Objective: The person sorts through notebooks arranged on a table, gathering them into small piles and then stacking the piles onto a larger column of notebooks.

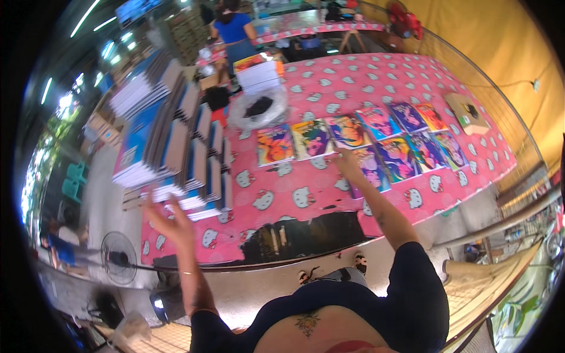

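Note:
My left hand (170,220) is raised, fingers spread and holding nothing, at the near side of tall stacks of spiral-bound notebooks (138,141) with blue covers and white page edges. My right hand (349,166) reaches over the table, its small, bent fingers closed at the near edge of a notebook (348,130) with a colourful face cover. Left of that lie a notebook with a yellow and purple cover (312,139) and one with an orange and red cover (275,145). More bright-covered notebooks (400,156) lie in two rows to the right, partly behind my right forearm.
The pink patterned tablecloth (303,197) has a torn dark patch (306,238) at the near edge. A clear plastic bag (258,109) and a notebook pile (259,75) stand farther back. A cardboard box (466,113) sits at right, a fan (119,257) at left. Another person (234,32) stands beyond.

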Demonstrator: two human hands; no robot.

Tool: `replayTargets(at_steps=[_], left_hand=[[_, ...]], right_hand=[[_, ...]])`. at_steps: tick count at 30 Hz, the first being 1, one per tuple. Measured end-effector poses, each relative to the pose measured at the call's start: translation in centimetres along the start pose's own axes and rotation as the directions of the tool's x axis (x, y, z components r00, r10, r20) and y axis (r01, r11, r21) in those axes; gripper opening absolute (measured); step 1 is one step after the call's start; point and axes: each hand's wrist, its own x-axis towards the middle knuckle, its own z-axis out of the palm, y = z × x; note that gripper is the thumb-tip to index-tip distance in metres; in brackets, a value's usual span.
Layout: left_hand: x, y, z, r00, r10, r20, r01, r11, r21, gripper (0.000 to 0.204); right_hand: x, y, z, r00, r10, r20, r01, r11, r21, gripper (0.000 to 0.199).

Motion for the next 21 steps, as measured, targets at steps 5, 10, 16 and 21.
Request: replayTargets(at_steps=[5, 10, 16, 21], left_hand=[[-15.3, 17.6, 18.5, 0.642, 0.027, 0.766, 0.445, 0.801, -0.401, 0.059], [-25.4, 40.0, 34.6, 0.457, 0.584, 0.671, 0.023, 0.746, -0.665, 0.067], [-32.8, 47.5, 46.9, 0.438, 0.615, 0.656, -0.37, 0.788, -0.492, 0.054], [-24.7, 50.5, 44.5, 0.341, 0.534, 0.774, 0.241, 0.746, -0.621, 0.033]], right_hand=[[1.1, 15.1, -20.8, 0.942, 0.022, -0.333, -0.144, 0.928, -0.344, 0.042], [0.0, 27.2, -43.6, 0.954, -0.057, -0.295, -0.228, 0.505, -0.833, 0.053], [-1.5, 32.0, -49.8, 0.842, 0.359, -0.402, -0.537, 0.615, -0.577, 0.064], [-2.8, 31.8, -53.7, 0.879, 0.381, -0.286, -0.45, 0.862, -0.232, 0.062]])
